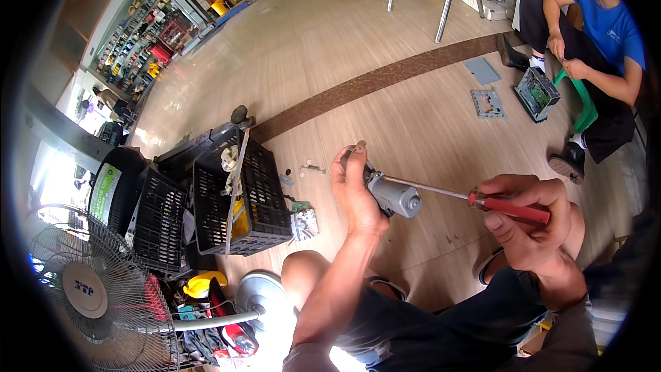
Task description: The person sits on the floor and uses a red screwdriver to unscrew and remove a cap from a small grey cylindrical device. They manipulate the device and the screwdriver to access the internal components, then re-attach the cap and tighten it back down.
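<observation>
In the middle of the head view my left hand (359,201) is wrapped round a small silver electric motor (397,196) with a rounded end and a darker part at its upper side. The fingers hide some of that darker part. My right hand (544,234) grips the red handle of a screwdriver (513,209). Its long metal shaft points left, and the tip reaches the upper side of the motor by my left fingers. Whether the tip sits in a screw is too small to tell. Both hands are above my knees, over the tiled floor.
Left of my legs stand black plastic crates (265,196) with a metal bar across, and a standing fan (86,289). Small parts (304,224) lie beside the crates. At the right a seated person in blue (602,31) is near an opened metal box (537,94) and grey plates (487,103).
</observation>
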{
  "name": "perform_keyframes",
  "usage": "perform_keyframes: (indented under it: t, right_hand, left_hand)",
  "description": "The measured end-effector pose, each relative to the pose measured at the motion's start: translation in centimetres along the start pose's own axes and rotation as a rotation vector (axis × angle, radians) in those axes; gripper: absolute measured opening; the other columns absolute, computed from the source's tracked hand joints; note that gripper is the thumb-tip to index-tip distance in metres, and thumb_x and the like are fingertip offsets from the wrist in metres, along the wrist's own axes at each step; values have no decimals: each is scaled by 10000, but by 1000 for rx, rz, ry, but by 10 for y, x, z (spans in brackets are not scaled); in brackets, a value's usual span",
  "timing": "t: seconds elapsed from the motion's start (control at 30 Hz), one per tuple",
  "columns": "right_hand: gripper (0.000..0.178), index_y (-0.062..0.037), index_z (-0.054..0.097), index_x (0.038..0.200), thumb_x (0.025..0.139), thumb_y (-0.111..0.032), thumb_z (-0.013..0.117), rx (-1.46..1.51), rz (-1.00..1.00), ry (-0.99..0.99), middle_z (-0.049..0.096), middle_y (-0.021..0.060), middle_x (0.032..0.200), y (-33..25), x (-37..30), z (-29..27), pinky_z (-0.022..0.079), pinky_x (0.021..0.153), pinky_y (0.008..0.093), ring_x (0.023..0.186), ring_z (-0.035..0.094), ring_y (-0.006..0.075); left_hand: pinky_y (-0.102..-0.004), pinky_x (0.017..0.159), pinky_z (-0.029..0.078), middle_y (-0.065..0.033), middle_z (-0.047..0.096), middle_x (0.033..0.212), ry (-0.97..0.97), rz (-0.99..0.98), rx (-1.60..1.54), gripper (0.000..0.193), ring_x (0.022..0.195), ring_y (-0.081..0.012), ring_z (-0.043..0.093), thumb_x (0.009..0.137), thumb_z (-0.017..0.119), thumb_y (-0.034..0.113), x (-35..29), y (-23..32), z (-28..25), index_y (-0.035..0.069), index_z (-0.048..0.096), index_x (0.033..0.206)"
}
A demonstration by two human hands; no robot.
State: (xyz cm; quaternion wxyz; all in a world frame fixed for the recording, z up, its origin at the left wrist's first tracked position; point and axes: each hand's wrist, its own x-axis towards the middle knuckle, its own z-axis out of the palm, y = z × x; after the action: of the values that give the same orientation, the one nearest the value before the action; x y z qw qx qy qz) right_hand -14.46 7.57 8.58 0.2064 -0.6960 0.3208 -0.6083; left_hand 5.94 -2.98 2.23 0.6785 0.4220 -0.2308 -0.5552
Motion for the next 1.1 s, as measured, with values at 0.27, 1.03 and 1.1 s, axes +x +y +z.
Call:
perform_keyframes:
  t: [0.27, 1.03, 1.1]
  right_hand:
    - [362, 7, 422, 1057, 861, 60, 721, -39, -30, -47, 657, 286, 1097, 2, 0, 0, 608, 791, 339, 940, 731, 307]
    - [378, 29, 449, 1085, 848, 38, 744, -69, 2, 18, 687, 244, 1055, 2, -2, -1, 612, 748, 299, 919, 738, 274]
    - [363, 38, 429, 1118, 876, 54, 699, -136, 109, -38, 663, 259, 1109, -3, -4, -12, 604, 799, 328, 939, 731, 282]
  left_hand:
    - [-239, 693, 387, 45, 493, 866, 2, 66, 49, 283, 795, -69, 459, 864, 724, 335, 1, -2, 0, 137, 630, 1042]
    - [-235, 665, 377, 40, 500, 856, -23, 200, 114, 226, 764, -64, 447, 907, 685, 265, -5, 1, 5, 110, 598, 1047]
    - [-235, 682, 375, 38, 506, 873, -35, 242, 199, 215, 780, -63, 442, 920, 665, 245, -9, 5, 7, 92, 587, 1050]
